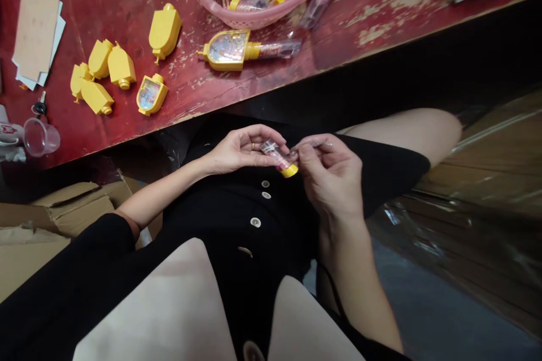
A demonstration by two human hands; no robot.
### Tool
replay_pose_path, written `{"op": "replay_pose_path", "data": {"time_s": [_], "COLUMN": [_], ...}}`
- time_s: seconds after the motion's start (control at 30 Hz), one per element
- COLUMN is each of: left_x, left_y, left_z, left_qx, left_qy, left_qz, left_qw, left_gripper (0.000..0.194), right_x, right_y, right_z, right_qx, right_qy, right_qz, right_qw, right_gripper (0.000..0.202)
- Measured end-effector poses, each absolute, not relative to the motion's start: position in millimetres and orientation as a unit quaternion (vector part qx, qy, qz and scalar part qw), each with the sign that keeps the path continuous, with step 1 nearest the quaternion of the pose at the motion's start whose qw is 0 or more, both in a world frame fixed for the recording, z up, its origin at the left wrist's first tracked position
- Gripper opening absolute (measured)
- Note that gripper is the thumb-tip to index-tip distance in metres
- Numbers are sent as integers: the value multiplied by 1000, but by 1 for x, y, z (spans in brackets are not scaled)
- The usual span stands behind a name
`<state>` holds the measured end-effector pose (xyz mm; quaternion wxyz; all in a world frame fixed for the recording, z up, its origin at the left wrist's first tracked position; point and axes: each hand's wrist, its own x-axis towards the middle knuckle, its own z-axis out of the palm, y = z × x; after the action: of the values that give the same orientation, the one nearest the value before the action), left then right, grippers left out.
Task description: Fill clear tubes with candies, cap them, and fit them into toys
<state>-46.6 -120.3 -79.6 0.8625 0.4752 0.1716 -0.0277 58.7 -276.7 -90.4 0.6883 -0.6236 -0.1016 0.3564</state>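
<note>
Over my lap, my left hand [249,149] holds a small clear tube with a yellow cap [279,159] between thumb and fingers. Pinched close beside it, my right hand [330,172] grips a thin piece of clear plastic film [315,145]; whether the film joins the tube I cannot tell. On the red table [186,87] above my hands lies a yellow toy case with a clear tube attached [231,51]. Several yellow toy cases [121,65] rest to its left, one with its picture window facing up.
A pink basket [254,18] filled with wrapped tubes stands at the table's back. Cardboard pieces [37,28], a key [41,106] and a clear plastic cup [41,137] lie at the left. The table's front edge runs just beyond my hands. Cardboard boxes [80,208] sit below left.
</note>
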Motion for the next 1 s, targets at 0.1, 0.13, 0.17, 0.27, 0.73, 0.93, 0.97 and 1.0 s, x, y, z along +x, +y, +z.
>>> {"op": "replay_pose_path", "data": {"time_s": [0.1, 0.13, 0.17, 0.27, 0.73, 0.93, 0.97, 1.0], "left_x": [-48, -49, -50, -51, -56, -55, -55, -56], "left_y": [-123, -124, -125, -126, -114, -115, -115, -116], "left_z": [-86, -88, -90, -93, -96, -95, -95, -95], "left_qx": [471, 476, 484, 497, 500, 522, 526, 529], "left_qy": [175, 184, 194, 218, 212, 212, 215, 221], "left_qz": [3, 14, 23, 29, 27, 16, 16, 21], "left_qw": [865, 860, 853, 840, 839, 826, 823, 819], "left_gripper": [50, 51, 51, 52, 55, 57, 56, 55], "right_x": [56, 55, 55, 52, 64, 57, 56, 55], "right_y": [-277, -277, -278, -277, -290, -290, -290, -290], "right_z": [-84, -81, -78, -77, -81, -79, -80, -80], "right_qx": [-651, -664, -671, -672, -655, -640, -644, -645], "right_qy": [-135, -156, -175, -182, -170, -174, -175, -173], "right_qz": [303, 282, 269, 279, 389, 451, 448, 449], "right_qw": [682, 675, 668, 661, 625, 598, 595, 594], "right_gripper": [19, 17, 15, 15, 20, 22, 22, 22]}}
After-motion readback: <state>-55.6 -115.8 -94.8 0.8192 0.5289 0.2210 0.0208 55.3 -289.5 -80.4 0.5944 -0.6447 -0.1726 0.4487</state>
